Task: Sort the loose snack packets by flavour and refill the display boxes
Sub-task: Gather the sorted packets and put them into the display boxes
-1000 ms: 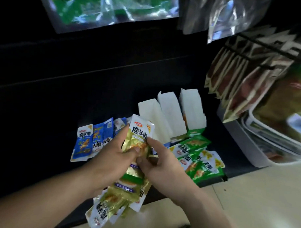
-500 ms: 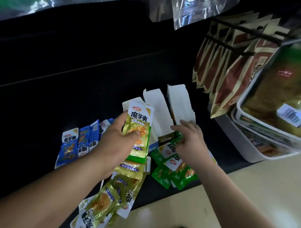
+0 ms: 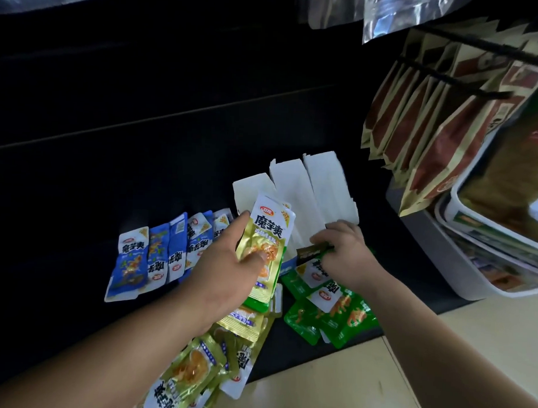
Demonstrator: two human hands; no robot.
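Observation:
My left hand (image 3: 225, 269) holds a stack of gold-and-white snack packets (image 3: 268, 237) upright above the dark shelf (image 3: 79, 197). More gold packets (image 3: 195, 366) hang and lie below it at the shelf's front edge. My right hand (image 3: 345, 252) rests on the pile of green packets (image 3: 334, 310), its fingers pinching a dark packet (image 3: 313, 251). A row of blue packets (image 3: 156, 255) lies to the left. Three white display boxes (image 3: 298, 192) stand behind the hands, open sides hidden.
Brown pouches (image 3: 432, 124) hang on black pegs at the upper right. Below them a white bin (image 3: 473, 266) holds larger packs. Beige floor (image 3: 439, 362) shows at the lower right. Clear bags (image 3: 390, 12) hang along the top.
My right hand let go of the gold stack, reached right onto the green pile and now pinches a dark packet. The left hand keeps the gold stack raised.

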